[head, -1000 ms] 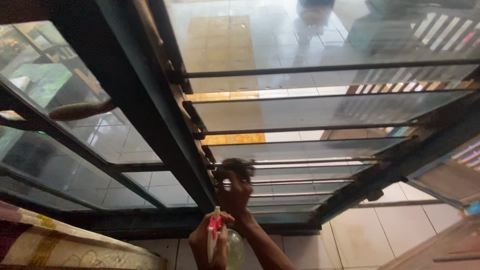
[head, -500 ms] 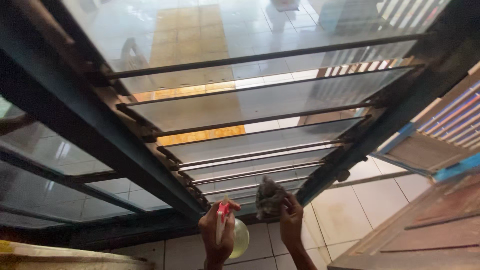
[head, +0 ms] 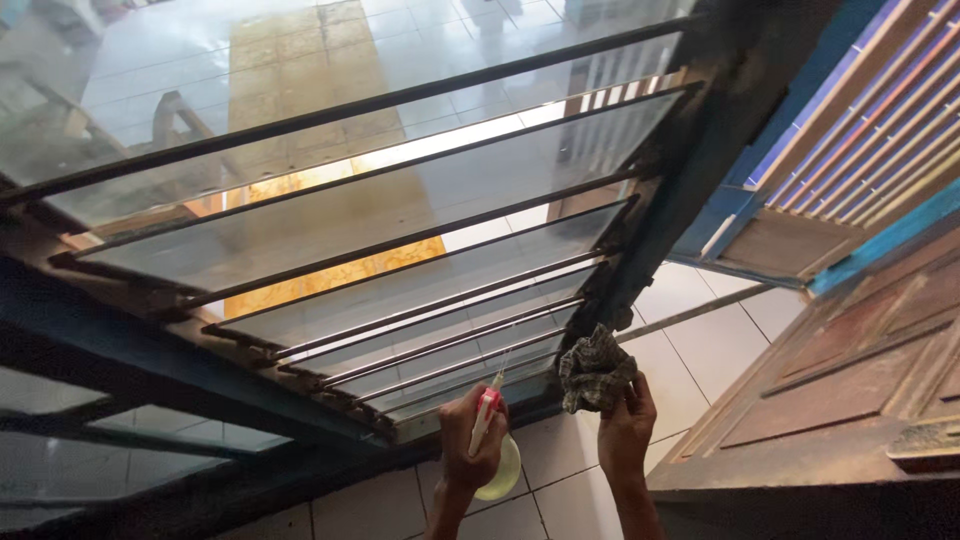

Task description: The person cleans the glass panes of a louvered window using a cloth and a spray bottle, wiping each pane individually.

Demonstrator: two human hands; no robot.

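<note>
My left hand (head: 470, 445) grips a clear spray bottle (head: 503, 470) with a red and white trigger head, its nozzle pointing up at the lowest glass slats of a louvre window (head: 400, 290). My right hand (head: 627, 425) holds a crumpled dark checked cloth (head: 595, 372) just below the window's dark right frame post (head: 660, 220). The cloth is off the glass, close to the frame's lower right corner. Both forearms rise from the bottom edge of the view.
A dark metal frame bar (head: 150, 370) divides the louvres from fixed panes at the left. A brown wooden door (head: 850, 380) stands at the right, with blue striped slats (head: 860, 130) above it. White wall tiles (head: 690, 360) lie below the window.
The view has swung left, so the window sits further right. My right hand took the cloth off the slats and moved right to the frame corner. The spray bottle has risen towards the lowest slats.
</note>
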